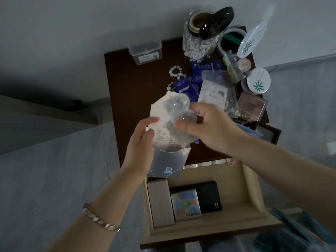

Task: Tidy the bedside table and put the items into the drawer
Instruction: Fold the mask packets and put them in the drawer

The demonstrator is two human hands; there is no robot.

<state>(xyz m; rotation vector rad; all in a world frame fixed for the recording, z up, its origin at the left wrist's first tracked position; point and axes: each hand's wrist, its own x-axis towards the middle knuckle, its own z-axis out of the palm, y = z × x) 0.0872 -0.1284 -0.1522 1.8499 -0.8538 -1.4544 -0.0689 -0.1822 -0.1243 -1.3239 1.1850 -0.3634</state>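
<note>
gripping paper sleeve (167,160) with left hand (140,140), pinching blister card (169,106) with right hand (209,124), above drawer (251,188) — judged light, flimsy, crushable; take by card edges.

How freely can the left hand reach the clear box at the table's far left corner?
Probably yes, once freed: the left hand holds the card sleeve, but bare tabletop lies before the clear box.
</note>
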